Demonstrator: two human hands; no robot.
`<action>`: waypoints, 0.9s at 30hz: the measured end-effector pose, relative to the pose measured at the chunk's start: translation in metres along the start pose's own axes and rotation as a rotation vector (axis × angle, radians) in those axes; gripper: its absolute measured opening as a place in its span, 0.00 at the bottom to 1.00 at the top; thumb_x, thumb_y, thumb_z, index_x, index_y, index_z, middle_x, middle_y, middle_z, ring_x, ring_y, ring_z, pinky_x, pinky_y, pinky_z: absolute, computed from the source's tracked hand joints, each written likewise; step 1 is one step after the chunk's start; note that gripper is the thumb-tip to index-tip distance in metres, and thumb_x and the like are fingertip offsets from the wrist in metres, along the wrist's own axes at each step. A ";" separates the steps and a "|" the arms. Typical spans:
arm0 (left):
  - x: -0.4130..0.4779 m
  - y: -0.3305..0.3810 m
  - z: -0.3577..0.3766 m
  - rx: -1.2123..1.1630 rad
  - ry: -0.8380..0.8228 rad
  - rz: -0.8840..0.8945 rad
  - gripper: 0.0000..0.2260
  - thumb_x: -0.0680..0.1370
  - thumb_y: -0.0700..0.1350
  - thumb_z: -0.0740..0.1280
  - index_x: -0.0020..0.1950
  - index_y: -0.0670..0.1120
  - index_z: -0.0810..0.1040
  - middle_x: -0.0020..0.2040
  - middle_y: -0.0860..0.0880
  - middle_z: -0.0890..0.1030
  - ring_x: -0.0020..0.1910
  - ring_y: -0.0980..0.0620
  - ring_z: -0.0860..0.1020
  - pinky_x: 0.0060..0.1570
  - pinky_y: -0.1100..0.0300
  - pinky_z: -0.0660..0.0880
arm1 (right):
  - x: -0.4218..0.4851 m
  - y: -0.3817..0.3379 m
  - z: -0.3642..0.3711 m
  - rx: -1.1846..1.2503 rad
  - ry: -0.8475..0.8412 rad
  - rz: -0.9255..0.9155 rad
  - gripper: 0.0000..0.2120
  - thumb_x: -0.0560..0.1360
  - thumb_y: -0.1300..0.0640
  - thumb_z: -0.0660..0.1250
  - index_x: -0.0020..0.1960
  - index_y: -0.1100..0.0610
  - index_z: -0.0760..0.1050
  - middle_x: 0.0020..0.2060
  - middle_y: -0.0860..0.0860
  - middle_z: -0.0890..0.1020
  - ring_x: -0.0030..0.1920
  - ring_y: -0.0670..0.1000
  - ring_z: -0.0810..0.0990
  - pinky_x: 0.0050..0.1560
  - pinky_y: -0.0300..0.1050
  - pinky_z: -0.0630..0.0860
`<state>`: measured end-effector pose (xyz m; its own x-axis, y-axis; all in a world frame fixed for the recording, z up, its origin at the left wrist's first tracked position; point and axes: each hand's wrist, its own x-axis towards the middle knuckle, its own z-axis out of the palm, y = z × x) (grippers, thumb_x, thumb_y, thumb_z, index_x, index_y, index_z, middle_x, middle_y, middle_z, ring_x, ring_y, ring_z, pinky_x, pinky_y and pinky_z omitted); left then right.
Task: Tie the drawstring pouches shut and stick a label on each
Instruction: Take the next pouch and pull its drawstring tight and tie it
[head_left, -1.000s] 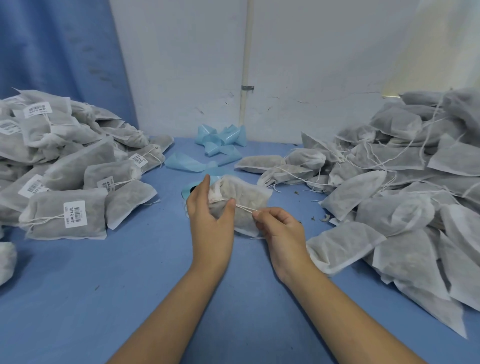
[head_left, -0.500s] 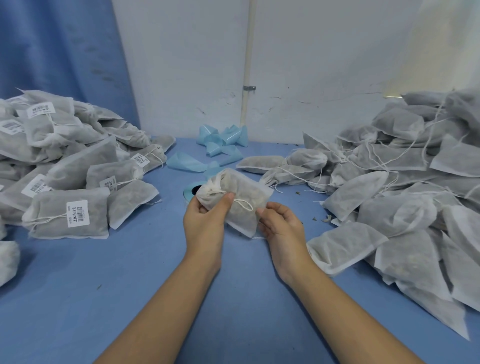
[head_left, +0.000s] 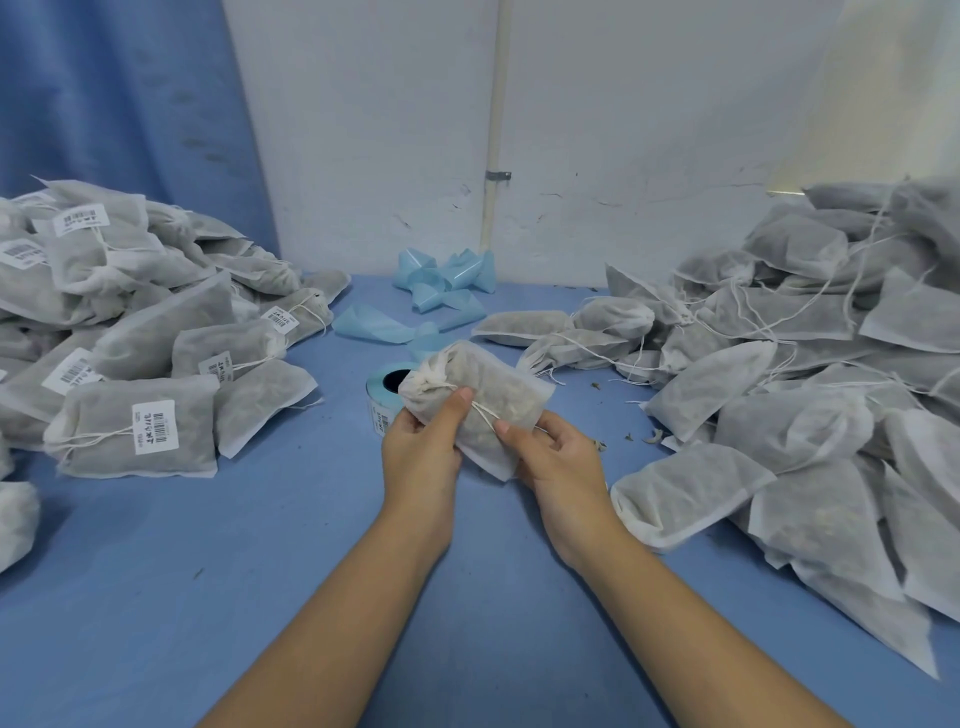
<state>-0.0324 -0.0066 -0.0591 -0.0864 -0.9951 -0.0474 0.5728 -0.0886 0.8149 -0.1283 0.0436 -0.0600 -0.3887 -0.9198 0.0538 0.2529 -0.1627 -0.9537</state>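
Observation:
A grey fabric drawstring pouch (head_left: 498, 384) is held above the blue table, its gathered neck pointing left with a white cord across it. My left hand (head_left: 423, 447) grips the neck end, thumb pressed on the cord. My right hand (head_left: 558, 462) holds the lower right edge, thumb on the cord. Behind the pouch sits a roll of labels (head_left: 382, 387) with a blue liner, partly hidden.
Labelled, tied pouches (head_left: 135, 431) are heaped at the left. A big pile of unlabelled pouches (head_left: 779, 395) with loose cords fills the right. Crumpled blue liner strips (head_left: 441, 286) lie by the white back wall. The blue table (head_left: 208, 597) stretches toward me.
The cord was pulled taut to the right a second ago; now it is slack, the pouch is lifted and turned, and both hands hold it by its ends.

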 end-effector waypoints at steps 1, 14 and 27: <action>0.000 -0.001 0.000 0.007 -0.001 -0.005 0.06 0.75 0.38 0.70 0.51 0.43 0.80 0.47 0.46 0.85 0.48 0.50 0.83 0.49 0.56 0.78 | 0.000 0.000 0.000 -0.003 0.004 -0.005 0.11 0.75 0.65 0.68 0.57 0.65 0.77 0.50 0.59 0.84 0.53 0.57 0.83 0.57 0.48 0.78; -0.002 0.003 -0.005 0.043 0.044 -0.020 0.05 0.75 0.42 0.71 0.49 0.43 0.82 0.47 0.45 0.85 0.49 0.48 0.82 0.57 0.51 0.77 | 0.002 0.005 0.001 -0.060 -0.039 -0.065 0.09 0.75 0.64 0.69 0.55 0.61 0.78 0.45 0.53 0.86 0.47 0.50 0.85 0.47 0.38 0.80; 0.008 0.042 -0.041 0.447 -0.153 0.288 0.06 0.74 0.36 0.69 0.42 0.47 0.80 0.35 0.55 0.83 0.36 0.58 0.80 0.36 0.68 0.75 | 0.016 0.015 0.007 -0.370 -0.003 0.031 0.12 0.78 0.58 0.61 0.61 0.56 0.73 0.40 0.48 0.82 0.33 0.42 0.81 0.49 0.44 0.80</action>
<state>0.0242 -0.0203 -0.0493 -0.1139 -0.9559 0.2709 0.1922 0.2463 0.9499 -0.1241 0.0240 -0.0713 -0.3827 -0.9236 0.0233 -0.0729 0.0050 -0.9973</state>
